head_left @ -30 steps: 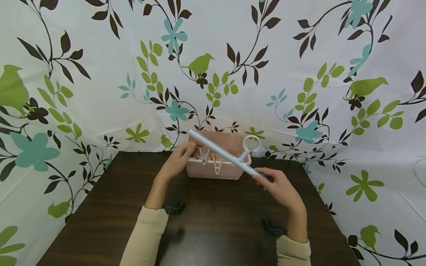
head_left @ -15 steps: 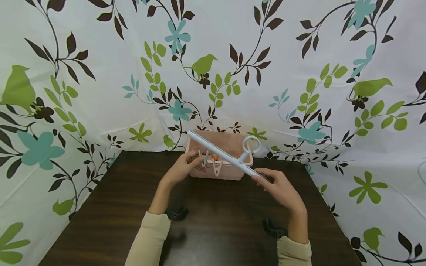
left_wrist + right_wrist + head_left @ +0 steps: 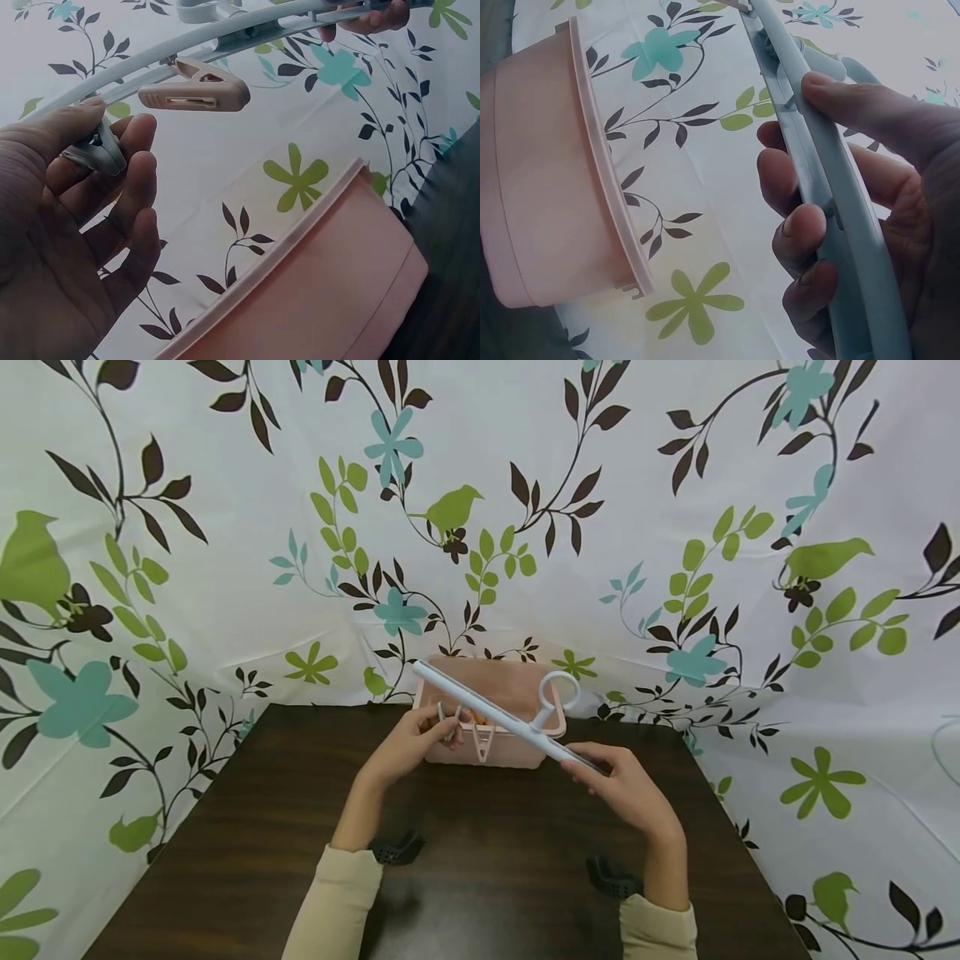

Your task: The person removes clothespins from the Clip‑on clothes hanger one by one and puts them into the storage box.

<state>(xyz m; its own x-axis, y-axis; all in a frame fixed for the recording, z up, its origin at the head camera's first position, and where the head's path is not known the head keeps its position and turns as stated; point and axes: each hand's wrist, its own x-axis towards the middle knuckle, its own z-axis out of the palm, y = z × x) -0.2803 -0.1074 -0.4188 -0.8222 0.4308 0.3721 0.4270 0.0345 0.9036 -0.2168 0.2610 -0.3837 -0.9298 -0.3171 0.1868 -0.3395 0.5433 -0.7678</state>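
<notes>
Since the earlier frame the left hand (image 3: pixel 401 747) has drawn slightly back from the basket, thumb and fingers pinching a grey clip (image 3: pixel 94 152). The right hand (image 3: pixel 626 789) curls around the end of the white hanger bar (image 3: pixel 495 714), held slanted above the pink basket (image 3: pixel 517 752). A pink clip (image 3: pixel 483 742) hangs from the bar; something orange shows inside the basket.

Light was even and fairly bright, falling from above; the dark bench (image 3: pixel 480 860) showed a soft sheen and faint shadows under the sleeves. The head view bowed at its edges. Both wrist views were paler, with near fingers slightly soft.
</notes>
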